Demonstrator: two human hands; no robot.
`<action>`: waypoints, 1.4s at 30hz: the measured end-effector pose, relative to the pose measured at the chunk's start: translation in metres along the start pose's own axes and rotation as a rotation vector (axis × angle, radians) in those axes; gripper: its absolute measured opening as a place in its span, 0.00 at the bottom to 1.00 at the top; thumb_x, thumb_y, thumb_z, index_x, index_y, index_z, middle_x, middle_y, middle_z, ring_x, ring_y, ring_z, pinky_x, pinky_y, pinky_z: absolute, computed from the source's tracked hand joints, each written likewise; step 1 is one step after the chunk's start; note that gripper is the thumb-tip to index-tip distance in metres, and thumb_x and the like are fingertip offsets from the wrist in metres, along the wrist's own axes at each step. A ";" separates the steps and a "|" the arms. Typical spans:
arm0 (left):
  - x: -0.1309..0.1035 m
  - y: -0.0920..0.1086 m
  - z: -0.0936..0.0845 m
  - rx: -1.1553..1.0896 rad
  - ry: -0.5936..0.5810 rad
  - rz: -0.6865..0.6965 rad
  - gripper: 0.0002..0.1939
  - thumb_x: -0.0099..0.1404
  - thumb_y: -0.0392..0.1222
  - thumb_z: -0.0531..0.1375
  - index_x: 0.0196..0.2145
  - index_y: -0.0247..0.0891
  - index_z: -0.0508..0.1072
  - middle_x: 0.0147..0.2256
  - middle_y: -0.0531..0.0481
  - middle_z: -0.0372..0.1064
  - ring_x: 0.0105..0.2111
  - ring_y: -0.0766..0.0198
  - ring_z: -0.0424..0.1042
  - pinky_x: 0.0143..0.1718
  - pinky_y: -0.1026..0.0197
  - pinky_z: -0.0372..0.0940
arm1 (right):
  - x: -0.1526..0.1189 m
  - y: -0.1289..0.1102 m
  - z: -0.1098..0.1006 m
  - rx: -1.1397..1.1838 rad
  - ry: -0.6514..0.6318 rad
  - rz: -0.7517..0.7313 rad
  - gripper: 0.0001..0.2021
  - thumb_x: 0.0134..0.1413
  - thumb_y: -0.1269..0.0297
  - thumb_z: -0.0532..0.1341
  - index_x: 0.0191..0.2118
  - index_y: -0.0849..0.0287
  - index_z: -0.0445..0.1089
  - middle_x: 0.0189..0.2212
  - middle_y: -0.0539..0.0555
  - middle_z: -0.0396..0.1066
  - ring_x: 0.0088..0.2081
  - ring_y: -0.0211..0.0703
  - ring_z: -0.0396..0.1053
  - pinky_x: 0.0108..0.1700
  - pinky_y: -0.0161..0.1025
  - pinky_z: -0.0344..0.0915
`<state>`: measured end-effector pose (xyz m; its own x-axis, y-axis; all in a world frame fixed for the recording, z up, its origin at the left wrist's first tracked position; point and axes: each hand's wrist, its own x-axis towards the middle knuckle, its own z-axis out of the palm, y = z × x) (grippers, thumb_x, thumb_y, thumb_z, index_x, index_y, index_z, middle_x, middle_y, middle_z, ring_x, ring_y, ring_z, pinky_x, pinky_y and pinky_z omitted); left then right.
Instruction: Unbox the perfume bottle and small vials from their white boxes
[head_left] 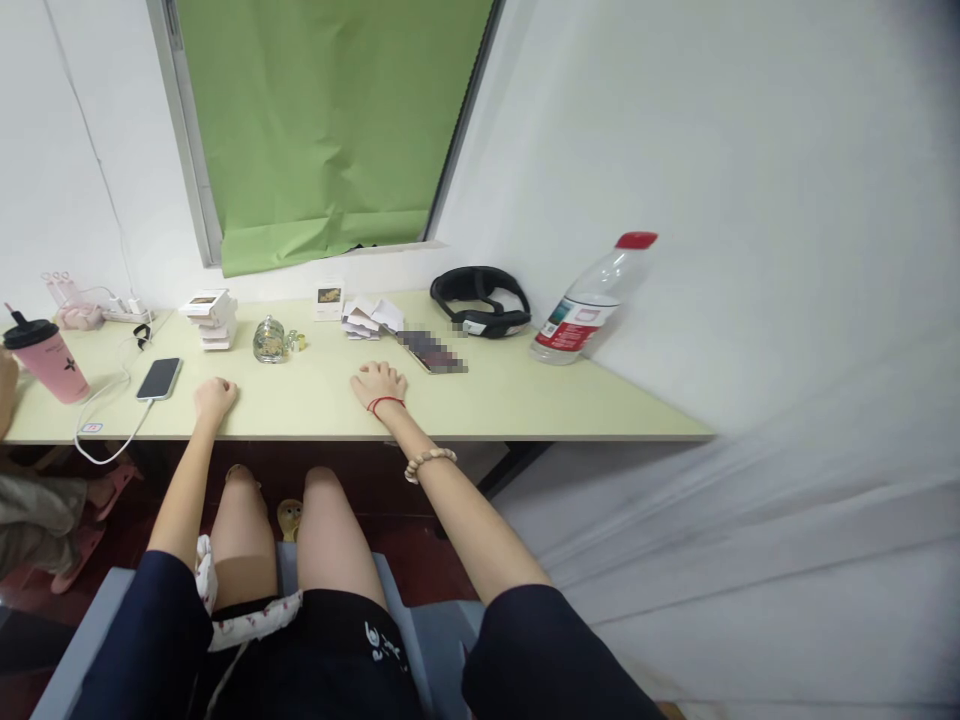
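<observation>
My left hand rests on the front edge of the pale yellow-green table, curled into a loose fist with nothing showing in it. To its left lies a phone with a white cable plugged in. My right hand lies palm down on the tabletop, fingers somewhat spread, holding nothing. A red string and a beaded bracelet circle that wrist and forearm. Beyond the hands stand a clear glass jar and small yellowish clear pieces. Folded white papers and a second phone lie past my right hand.
A stack of small white boxes and a white card stand toward the back. Farther right are a black headset and a water bottle by the wall. A pink tumbler stands left, beside another person's hand.
</observation>
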<state>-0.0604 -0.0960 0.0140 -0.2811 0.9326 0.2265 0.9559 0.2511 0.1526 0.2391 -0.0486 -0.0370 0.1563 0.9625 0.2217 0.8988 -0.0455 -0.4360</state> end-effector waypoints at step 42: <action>0.001 0.004 -0.001 0.023 -0.016 -0.013 0.18 0.63 0.42 0.49 0.35 0.34 0.77 0.37 0.36 0.74 0.40 0.52 0.72 0.38 0.58 0.62 | -0.001 -0.001 -0.004 -0.002 0.000 0.031 0.18 0.54 0.60 0.51 0.49 0.60 0.63 0.50 0.60 0.62 0.52 0.52 0.58 0.55 0.49 0.49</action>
<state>-0.0574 -0.0946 0.0162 -0.2920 0.9333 0.2090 0.9540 0.2688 0.1329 0.2394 -0.0505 -0.0334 0.1839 0.9606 0.2082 0.8944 -0.0757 -0.4407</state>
